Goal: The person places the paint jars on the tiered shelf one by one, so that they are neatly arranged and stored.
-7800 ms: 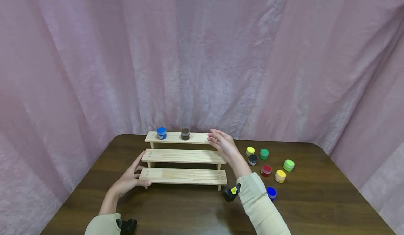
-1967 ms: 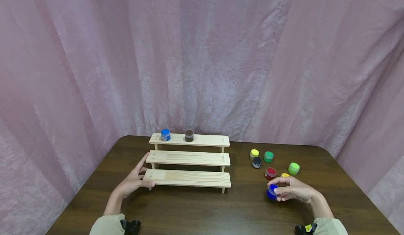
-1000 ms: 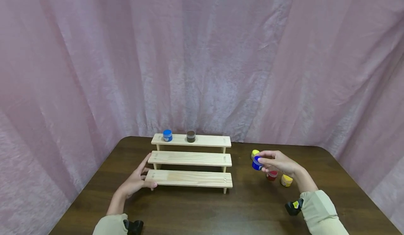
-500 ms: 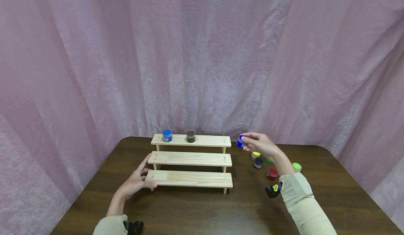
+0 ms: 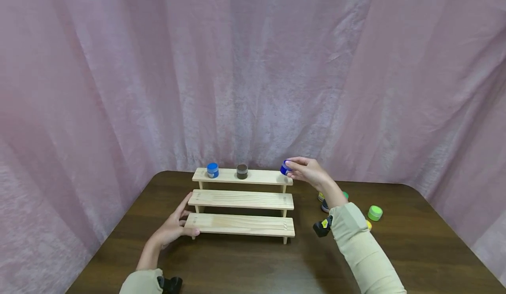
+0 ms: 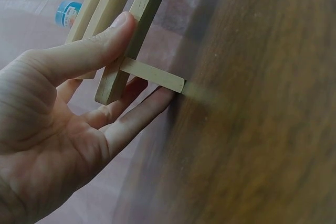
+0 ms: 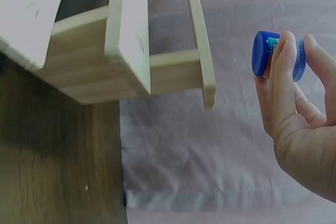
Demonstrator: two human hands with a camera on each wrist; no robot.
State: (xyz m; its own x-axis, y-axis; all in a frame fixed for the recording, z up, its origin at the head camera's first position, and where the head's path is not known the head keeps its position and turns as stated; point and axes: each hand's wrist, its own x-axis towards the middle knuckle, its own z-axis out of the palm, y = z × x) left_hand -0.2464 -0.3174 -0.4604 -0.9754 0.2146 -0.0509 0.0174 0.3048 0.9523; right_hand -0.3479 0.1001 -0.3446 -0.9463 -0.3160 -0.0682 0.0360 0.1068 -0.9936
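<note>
A three-tier wooden display rack stands on the table. My left hand grips its left end, thumb on the lowest board's front and fingers round the side; the left wrist view shows the thumb on the wood. My right hand pinches a dark blue paint jar between thumb and fingers, held up by the right end of the top board. From the right wrist view, the jar is apart from the rack. A lighter blue jar and a brown jar sit on the top board.
Right of the rack, several more jars stand on the brown table, including a light green one; my right forearm partly covers the yellow, black and dark green ones. A pink curtain hangs behind the table.
My right hand has picked the dark blue jar up from the table and carried it left and up to the top board's right end. The left hand keeps its grip on the rack.
</note>
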